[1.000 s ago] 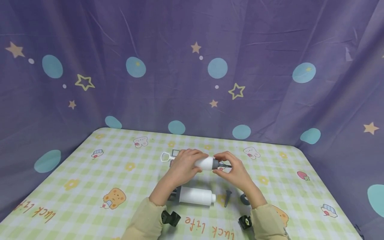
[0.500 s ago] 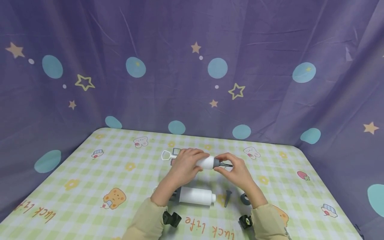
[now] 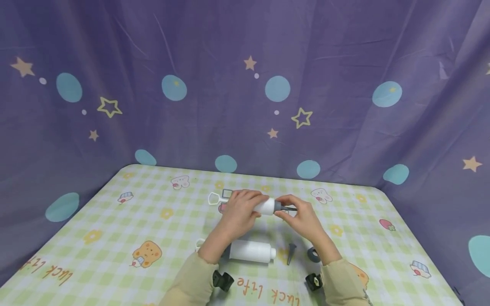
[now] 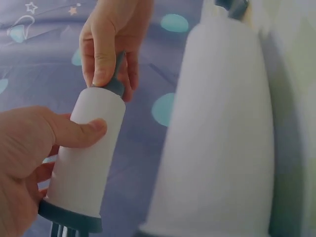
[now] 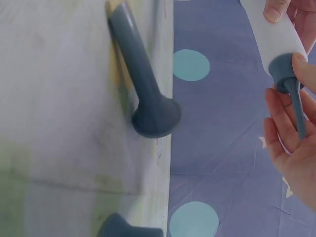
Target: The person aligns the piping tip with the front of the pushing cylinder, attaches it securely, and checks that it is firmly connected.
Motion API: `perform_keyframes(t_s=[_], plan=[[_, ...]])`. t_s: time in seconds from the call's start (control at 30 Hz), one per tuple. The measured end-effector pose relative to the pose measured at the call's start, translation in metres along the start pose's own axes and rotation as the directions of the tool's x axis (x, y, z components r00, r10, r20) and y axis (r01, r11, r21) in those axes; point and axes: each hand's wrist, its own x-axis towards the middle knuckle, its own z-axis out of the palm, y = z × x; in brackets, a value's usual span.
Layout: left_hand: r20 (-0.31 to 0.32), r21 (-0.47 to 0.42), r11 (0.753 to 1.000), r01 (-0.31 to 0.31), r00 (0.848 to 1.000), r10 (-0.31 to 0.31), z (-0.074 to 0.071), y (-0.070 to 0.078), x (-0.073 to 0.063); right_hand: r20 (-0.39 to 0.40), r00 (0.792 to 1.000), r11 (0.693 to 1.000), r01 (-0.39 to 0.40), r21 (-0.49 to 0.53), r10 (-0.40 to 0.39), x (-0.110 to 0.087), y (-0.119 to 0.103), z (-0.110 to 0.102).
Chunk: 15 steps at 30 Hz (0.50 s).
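A white icing syringe [image 3: 265, 207] lies sideways between my hands above the far middle of the table. My left hand [image 3: 242, 212] grips its barrel, the thumb lying along the white wall in the left wrist view. At the barrel's right end, my right hand [image 3: 300, 216] pinches the grey, long-tipped nozzle [image 5: 297, 106] between thumb and fingers. The nozzle sits against the barrel mouth; whether it is fully seated I cannot tell. A white looped handle [image 3: 215, 198] shows left of my left hand, whose fingers hide part of the barrel.
Nearer me lies a second white syringe [image 3: 250, 250], partly behind my left forearm. Right of it are a loose grey nozzle [image 3: 291, 254] and a dark round part [image 3: 313, 254], partly covered by my right forearm. A checked cloth [image 3: 115, 238] covers the table; a purple curtain [image 3: 229, 127] hangs behind.
My left hand and the syringe have shifted slightly to the right. The right hand keeps its pinch on the nozzle, its fingers slightly moved. The things on the table stay put.
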Motion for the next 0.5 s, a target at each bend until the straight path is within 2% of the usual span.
perform_keyframes(t_s=[0.17,0.3,0.5], plan=[[0.015,0.032,0.999,-0.002,1.0,0.001,0.006,-0.006,0.005,0.058,0.995,0.996,-0.082,-0.026,0.083,0.007,0.002,0.001],[0.084,0.005,0.999,0.034,0.996,-0.034,0.013,-0.011,0.009,0.108,0.984,0.987,-0.132,-0.088,0.142,0.012,0.003,0.003],[0.199,-0.058,0.991,0.123,0.974,-0.109,0.026,-0.018,0.01,0.171,0.963,0.972,-0.185,-0.144,0.209,0.016,0.01,0.011]])
